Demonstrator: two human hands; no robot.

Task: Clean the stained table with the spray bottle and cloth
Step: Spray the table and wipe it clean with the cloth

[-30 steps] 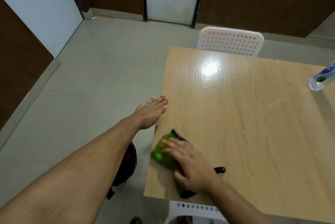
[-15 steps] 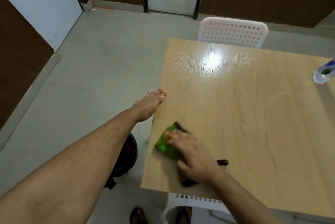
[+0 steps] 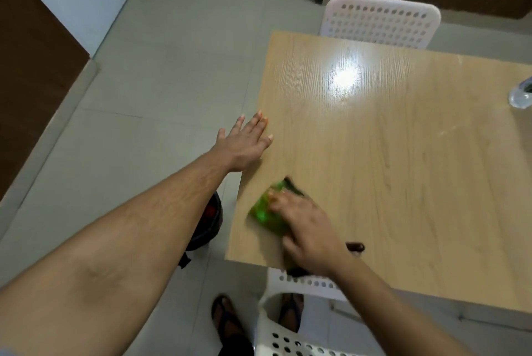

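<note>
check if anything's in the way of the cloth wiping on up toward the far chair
Nothing visible. The right hand presses the green cloth at the table's near left corner. The wood ahead is bare; the left hand and bottle sit at opposite edges.

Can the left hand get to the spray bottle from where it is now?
Probably not without a step. The left hand lies flat at the table's left edge, while the spray bottle stands at the far right edge. The surface between is bare, but the whole table width separates them.

White perforated chair (image 3: 380, 23) beyond the table; dark round bin (image 3: 208, 221) on floor.
</note>
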